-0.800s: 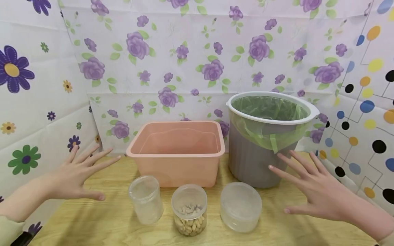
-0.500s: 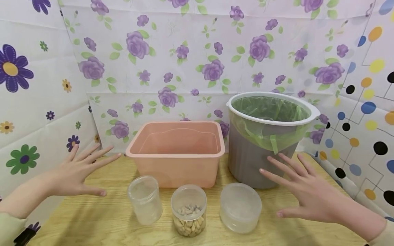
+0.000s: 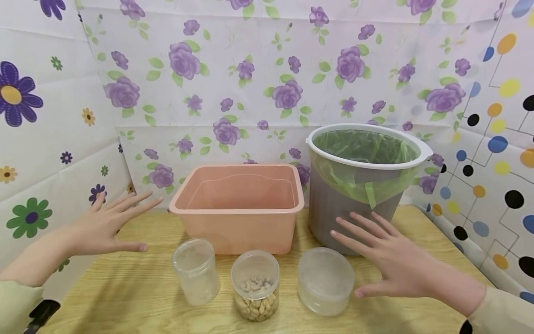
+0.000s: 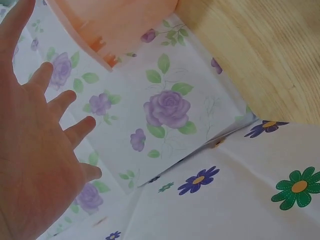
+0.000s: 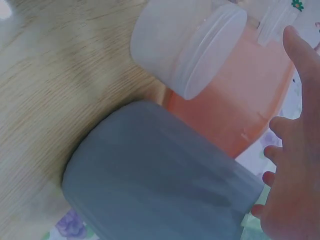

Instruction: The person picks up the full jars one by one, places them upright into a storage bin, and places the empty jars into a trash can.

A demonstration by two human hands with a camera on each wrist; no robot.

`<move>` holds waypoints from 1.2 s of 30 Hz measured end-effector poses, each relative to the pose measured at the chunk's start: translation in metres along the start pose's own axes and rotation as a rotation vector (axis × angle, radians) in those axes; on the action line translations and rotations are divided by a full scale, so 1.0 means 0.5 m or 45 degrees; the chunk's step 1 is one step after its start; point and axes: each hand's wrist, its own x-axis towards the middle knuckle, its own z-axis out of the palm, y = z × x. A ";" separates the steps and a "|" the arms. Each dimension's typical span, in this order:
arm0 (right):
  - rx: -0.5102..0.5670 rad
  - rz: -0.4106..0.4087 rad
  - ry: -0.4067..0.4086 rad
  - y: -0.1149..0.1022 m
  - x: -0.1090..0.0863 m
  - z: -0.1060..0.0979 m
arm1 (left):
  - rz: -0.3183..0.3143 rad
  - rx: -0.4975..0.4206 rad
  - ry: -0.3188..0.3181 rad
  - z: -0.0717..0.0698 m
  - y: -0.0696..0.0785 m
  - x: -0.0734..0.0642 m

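Observation:
My left hand (image 3: 104, 227) hovers with spread fingers left of the pink plastic basin (image 3: 239, 232), holding nothing. On the other side my right hand (image 3: 388, 260), fingers also spread, is in the air in front of the grey trash can (image 3: 333, 213) and just right of a wide, lidded clear container (image 3: 326, 281). Left of that container stands a clear jar of peanuts (image 3: 256, 297). A taller clear jar (image 3: 196, 273) with nothing visible inside is at the left of the row. In the right wrist view, the wide container (image 5: 190, 47) and the trash can (image 5: 160, 175) lie beyond the hand.
A green bag (image 3: 350, 181) lines the trash can, folded over below its white rim (image 3: 371, 165). Everything stands on a wooden table (image 3: 137, 297). Flower-patterned cloth (image 3: 246, 106) hangs behind, with a dotted cloth (image 3: 496, 185) at the right.
My right hand has moved left, towards the wide container, its fingers still spread. My left hand has risen slightly. The containers, basin and trash can stay where they were.

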 end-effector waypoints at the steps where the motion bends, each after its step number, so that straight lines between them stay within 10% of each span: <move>1: 0.010 -0.007 -0.003 -0.002 0.004 0.000 | -0.001 -0.011 0.003 -0.002 0.000 0.001; 36: 0.369 -0.032 -0.159 -0.009 0.052 0.088 | -0.029 -0.600 0.043 0.039 0.009 0.085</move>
